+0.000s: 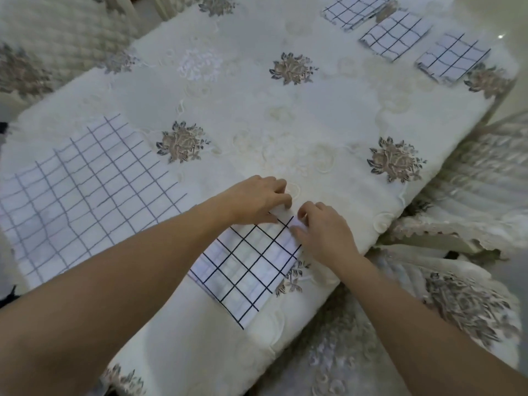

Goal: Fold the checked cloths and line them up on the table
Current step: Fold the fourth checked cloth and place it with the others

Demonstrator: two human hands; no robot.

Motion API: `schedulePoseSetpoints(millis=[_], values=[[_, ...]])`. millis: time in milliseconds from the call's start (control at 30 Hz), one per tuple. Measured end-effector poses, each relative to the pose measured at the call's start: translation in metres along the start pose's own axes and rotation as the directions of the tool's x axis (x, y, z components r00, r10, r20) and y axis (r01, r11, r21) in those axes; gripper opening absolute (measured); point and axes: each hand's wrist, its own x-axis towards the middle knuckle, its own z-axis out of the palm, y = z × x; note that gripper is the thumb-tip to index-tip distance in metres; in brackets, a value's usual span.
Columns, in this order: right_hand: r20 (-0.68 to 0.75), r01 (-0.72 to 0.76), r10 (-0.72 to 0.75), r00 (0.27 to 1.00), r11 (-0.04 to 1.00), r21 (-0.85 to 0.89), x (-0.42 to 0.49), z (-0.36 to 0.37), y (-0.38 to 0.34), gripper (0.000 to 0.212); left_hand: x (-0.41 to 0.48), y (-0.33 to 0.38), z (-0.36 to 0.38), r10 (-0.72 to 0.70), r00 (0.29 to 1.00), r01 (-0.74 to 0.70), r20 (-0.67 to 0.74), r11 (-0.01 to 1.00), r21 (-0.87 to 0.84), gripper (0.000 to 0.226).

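left hand (258,200): palm down, arm reaching in from lower left, forearm crossing over the cloth; fingers curled, tips pinching the far corner of the cloth being folded
right hand (323,231): palm down, arm in from lower right; thumb and bent fingers nipping the same far corner edge, just beside the left fingertips
cloth being folded (251,264): white with dark checks, folded to a narrow strip, lying flat near the table's right edge, held at its far end by both hands
unfolded cloth (83,192): large, paler grid, spread flat at left, partly under the left forearm
folded cloths (394,34): three small checked rectangles in a row at far right, apart from each other
table (257,110): covered in cream embroidered tablecloth with flower motifs
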Motion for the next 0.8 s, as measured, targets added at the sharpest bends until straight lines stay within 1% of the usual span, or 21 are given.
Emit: schedulePoseSetpoints(millis=[100,167,233,300,400,500,600,667,733,800], values=[[0.086,-0.058,0.053,0.995,0.997,0.052,0.008,-0.003,-0.001,0.030,0.004,-0.002,-0.005,-0.020,0.999,0.022,0.028,0.998,-0.063,0.035],[0.138,-0.066,0.062,0.989,0.997,0.028,0.014,-0.004,-0.001,0.022,0.007,-0.004,-0.006,-0.021,0.998,0.027,0.055,0.993,-0.118,0.028],[0.166,-0.067,0.063,0.984,0.998,0.019,0.018,-0.006,0.000,0.017,0.012,-0.004,-0.008,-0.022,0.995,0.037,0.095,0.987,-0.154,0.023],[0.173,-0.076,0.061,0.983,0.993,0.085,0.023,-0.010,0.003,0.017,0.019,-0.004,-0.011,-0.037,0.991,0.059,0.126,0.982,-0.181,0.019],[0.126,-0.069,0.050,0.991,0.986,0.149,0.032,-0.023,0.012,0.013,0.032,-0.005,-0.018,-0.093,0.986,0.123,0.136,0.965,-0.231,0.014],[0.049,-0.040,0.033,0.998,0.989,0.142,0.040,-0.040,0.018,0.012,0.042,-0.006,-0.027,-0.128,0.984,0.152,0.125,0.967,-0.206,0.015],[-0.045,0.031,-0.028,0.999,0.996,0.084,0.041,-0.056,0.018,0.013,0.041,-0.006,-0.034,-0.153,0.987,0.159,0.043,0.963,-0.216,0.012],[-0.078,0.070,-0.065,0.995,0.996,0.064,0.039,-0.064,0.015,0.022,0.036,-0.006,-0.039,-0.175,0.984,0.163,-0.029,0.956,-0.244,0.011],[-0.058,0.089,-0.087,0.995,0.996,0.030,0.035,-0.067,0.009,0.043,0.028,-0.004,-0.044,-0.185,0.980,0.159,-0.074,0.951,-0.265,0.010],[-0.058,0.118,-0.120,0.991,0.992,-0.040,0.031,-0.062,0.005,0.067,0.020,-0.002,-0.047,-0.191,0.979,0.167,-0.069,0.949,-0.266,0.009]])
